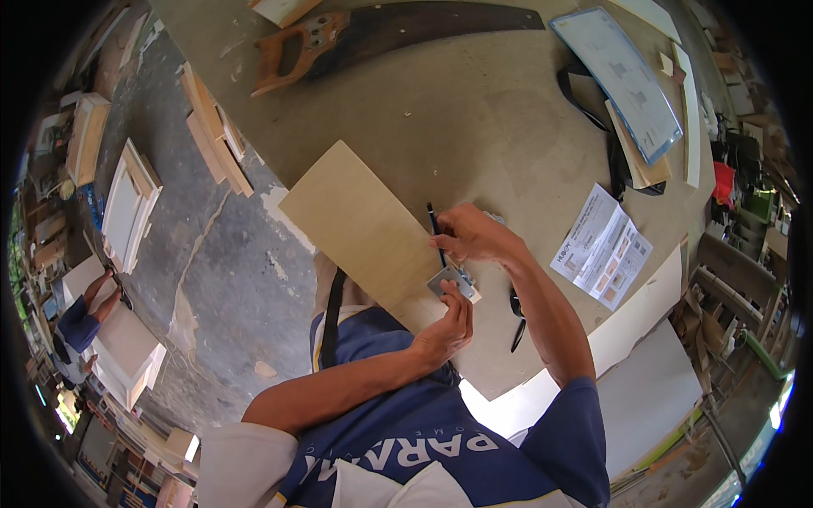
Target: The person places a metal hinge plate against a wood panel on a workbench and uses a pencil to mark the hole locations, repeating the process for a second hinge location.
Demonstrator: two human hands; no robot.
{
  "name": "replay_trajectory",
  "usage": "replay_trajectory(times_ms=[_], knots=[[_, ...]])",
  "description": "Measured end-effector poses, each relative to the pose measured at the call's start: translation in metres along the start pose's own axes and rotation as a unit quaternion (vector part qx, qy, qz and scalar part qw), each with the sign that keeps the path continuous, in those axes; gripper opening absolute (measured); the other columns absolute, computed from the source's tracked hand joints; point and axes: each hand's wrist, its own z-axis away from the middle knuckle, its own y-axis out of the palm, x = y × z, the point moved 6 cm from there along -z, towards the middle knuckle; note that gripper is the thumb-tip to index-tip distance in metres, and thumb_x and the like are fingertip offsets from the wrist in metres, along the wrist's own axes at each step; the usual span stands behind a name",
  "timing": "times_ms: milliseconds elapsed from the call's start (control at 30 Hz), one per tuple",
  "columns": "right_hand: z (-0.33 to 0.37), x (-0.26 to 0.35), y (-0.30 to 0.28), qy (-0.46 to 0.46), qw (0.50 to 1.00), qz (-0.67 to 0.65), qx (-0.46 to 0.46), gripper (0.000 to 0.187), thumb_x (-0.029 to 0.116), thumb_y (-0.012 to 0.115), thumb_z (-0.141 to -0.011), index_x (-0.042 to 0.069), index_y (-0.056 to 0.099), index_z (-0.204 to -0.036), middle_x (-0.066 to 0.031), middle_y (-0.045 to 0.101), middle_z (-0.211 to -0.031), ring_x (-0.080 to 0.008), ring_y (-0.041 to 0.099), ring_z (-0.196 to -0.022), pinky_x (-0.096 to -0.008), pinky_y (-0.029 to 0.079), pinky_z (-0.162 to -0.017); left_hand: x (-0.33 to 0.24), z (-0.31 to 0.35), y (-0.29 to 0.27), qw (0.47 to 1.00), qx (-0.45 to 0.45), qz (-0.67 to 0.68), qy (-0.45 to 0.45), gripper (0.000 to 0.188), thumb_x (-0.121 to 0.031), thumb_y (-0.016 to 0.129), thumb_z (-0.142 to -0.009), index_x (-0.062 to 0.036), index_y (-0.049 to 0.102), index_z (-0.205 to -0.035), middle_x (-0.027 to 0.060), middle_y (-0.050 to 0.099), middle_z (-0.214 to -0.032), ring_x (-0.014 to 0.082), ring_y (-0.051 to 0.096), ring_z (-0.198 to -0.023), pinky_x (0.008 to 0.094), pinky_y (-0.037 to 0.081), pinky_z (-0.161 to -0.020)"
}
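Observation:
A flat, light plywood board [360,224] lies slanted at the table's near edge, partly overhanging toward my body. On its right-hand end rests a small silver metal plate [446,281] with holes, perhaps a hinge or bracket. My left hand [446,328] holds this plate against the board, its fingers curled and tips on the metal. Just above, my right hand [478,234] grips a dark pencil [434,222] whose lower end points down at the plate. The pencil's tip is too small to make out.
A wooden-handled handsaw [364,38] lies across the far side of the table. To the right are a printed leaflet [603,245], a blue-edged clear folder [618,80] and a black strap [584,102]. A thin black object [517,322] sits beside my right forearm. Another person [78,330] is at far left.

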Motion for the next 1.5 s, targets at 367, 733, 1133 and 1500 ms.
replay_trajectory(times_ms=[367, 733, 1133, 1500], knots=[[-0.012, 0.033, 0.020, -0.104, 0.985, 0.133, 0.025, 0.022, 0.015, 0.074, -0.085, -0.006, 0.067, -0.089, -0.0278, 0.063, -0.074, -0.0463, 0.065, -0.073, -0.0518, 0.051, -0.068, -0.004, 0.000, 0.003, 1.000, 0.000, 0.000, 0.007, 0.054, -0.028, 0.050, -0.090, 0.0147, 0.073, -0.112, 0.0368, 0.071, -0.113, 0.0493, 0.067, -0.102, 0.0446, 0.049, -0.082], [-0.014, 0.034, 0.053, -0.147, 0.975, 0.162, 0.035, 0.022, 0.017, 0.072, -0.091, -0.004, 0.065, -0.087, -0.0248, 0.065, -0.074, -0.0447, 0.065, -0.072, -0.0510, 0.049, -0.067, -0.005, 0.000, 0.001, 1.000, -0.008, 0.007, -0.004, 0.051, -0.028, 0.051, -0.089, 0.0131, 0.075, -0.106, 0.0372, 0.071, -0.113, 0.0471, 0.067, -0.101, 0.0445, 0.049, -0.082], [-0.007, 0.027, 0.019, -0.092, 0.988, 0.126, 0.010, 0.022, 0.015, 0.069, -0.094, -0.006, 0.062, -0.092, -0.0255, 0.065, -0.077, -0.0436, 0.063, -0.072, -0.0501, 0.049, -0.067, -0.005, 0.000, 0.003, 1.000, -0.011, -0.017, -0.003, 0.054, -0.027, 0.050, -0.090, 0.0147, 0.072, -0.116, 0.0372, 0.071, -0.113, 0.0481, 0.067, -0.100, 0.0440, 0.049, -0.081], [0.058, 0.010, -0.030, -0.036, 0.976, -0.022, -0.216, 0.029, 0.024, 0.070, -0.100, -0.003, 0.065, -0.094, -0.0110, 0.064, -0.071, -0.0231, 0.062, -0.063, -0.0392, 0.048, -0.060, -0.006, 0.001, 0.001, 0.999, 0.004, 0.030, 0.022, 0.047, -0.023, 0.052, -0.090, 0.0132, 0.074, -0.108, 0.0271, 0.071, -0.098, 0.0438, 0.067, -0.097, 0.0476, 0.051, -0.086]])
